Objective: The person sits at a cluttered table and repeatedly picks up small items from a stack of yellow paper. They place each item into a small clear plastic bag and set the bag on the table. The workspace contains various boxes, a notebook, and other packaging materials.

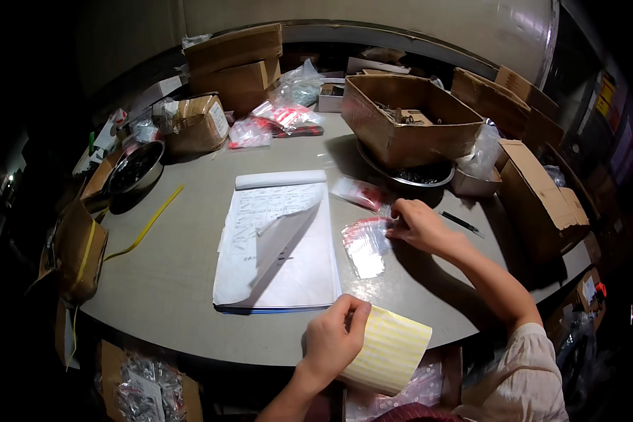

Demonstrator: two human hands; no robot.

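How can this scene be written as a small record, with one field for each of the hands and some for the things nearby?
Left hand: holds a patterned yellow sheet
Right hand: at the edge of fanned clear bags with red tops
Table centre: white papers, one page curled
Right of the right hand: black pen
Left side: yellow strap

– What's the person wearing on the right arm?
– A loose cream sleeve (517,376), softly creased, gathered towards an edge near the elbow.
– And past that?
– Bare right forearm (491,280), bare right hand (420,224). Left forearm (295,394) and left hand (334,339) are bare too.
– Any other clothing?
– Dark maroon cloth (420,414), finely patterned, at the bottom edge; only a sliver shows.
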